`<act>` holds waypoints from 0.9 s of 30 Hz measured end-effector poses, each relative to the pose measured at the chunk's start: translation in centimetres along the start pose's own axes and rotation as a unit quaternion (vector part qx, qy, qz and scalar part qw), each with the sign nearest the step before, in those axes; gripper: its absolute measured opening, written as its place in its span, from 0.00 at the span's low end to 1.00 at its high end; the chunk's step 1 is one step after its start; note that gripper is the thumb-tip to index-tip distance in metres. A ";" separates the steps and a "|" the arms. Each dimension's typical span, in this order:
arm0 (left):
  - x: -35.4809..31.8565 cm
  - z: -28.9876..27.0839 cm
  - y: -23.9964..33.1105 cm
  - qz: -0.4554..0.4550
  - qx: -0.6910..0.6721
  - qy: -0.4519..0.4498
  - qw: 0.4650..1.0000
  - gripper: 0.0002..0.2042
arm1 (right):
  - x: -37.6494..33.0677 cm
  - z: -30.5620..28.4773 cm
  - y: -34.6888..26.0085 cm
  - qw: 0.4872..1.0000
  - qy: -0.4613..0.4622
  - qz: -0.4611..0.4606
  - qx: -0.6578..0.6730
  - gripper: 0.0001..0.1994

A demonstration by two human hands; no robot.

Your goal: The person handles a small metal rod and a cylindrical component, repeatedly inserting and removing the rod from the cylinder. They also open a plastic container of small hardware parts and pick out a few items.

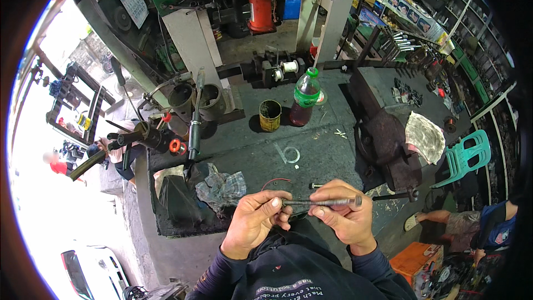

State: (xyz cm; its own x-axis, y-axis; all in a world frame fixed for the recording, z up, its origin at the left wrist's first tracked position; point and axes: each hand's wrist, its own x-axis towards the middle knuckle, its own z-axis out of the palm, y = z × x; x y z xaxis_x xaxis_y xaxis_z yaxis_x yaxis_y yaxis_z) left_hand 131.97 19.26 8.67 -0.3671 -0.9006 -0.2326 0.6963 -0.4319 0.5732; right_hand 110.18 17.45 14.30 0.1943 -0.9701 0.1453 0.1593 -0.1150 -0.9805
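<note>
Both hands are closed on one metal shaft (301, 203), held roughly level above the near edge of the dark workbench (261, 161). Its left part is thin and dark; the right part is thicker and greyer, ending in a wider head. My left hand (256, 218) pinches the thin end between thumb and fingers. My right hand (348, 218) grips the thicker part, thumb below and fingers behind. Just beyond the right fingers lies a small bolt-like piece (312, 186), partly hidden. A thin red wire (276, 180) rests on the bench beyond my left hand.
A plaid rag (222, 187) lies at left, near an upright grey tool (195, 133). Farther back stand a rusty can (270, 115) and a bottle of dark red liquid (302, 103). A heavy vise (383, 139) is at right. Other people are at left and lower right.
</note>
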 end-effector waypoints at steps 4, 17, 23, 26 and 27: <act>-0.4 -0.2 0.4 0.002 0.013 0.003 1.000 0.14 | -0.2 -0.3 0.8 0.994 -0.011 -0.064 -0.093 0.10; -0.7 -0.5 0.7 0.005 0.004 0.012 1.000 0.14 | -0.4 1.5 1.4 0.999 0.022 -0.003 0.042 0.10; -1.0 -0.4 0.1 0.001 0.010 0.012 1.000 0.14 | -0.8 1.1 2.4 0.999 0.033 -0.023 0.026 0.09; -1.1 -0.4 -0.1 0.002 0.002 0.018 1.000 0.14 | -0.7 1.2 2.6 0.999 0.035 -0.024 0.034 0.09; -1.2 -0.5 -0.1 0.006 -0.002 0.016 1.000 0.14 | -0.7 1.1 2.4 0.998 0.034 -0.023 0.037 0.10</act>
State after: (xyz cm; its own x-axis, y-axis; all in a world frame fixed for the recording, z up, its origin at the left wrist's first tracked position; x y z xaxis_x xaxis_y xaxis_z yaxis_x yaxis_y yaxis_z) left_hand 132.63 20.35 8.53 -0.3388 -0.9067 -0.2513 0.7030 -0.4215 0.5728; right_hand 111.53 18.06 11.96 0.1202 -0.9767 0.1777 0.2376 -0.1455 -0.9604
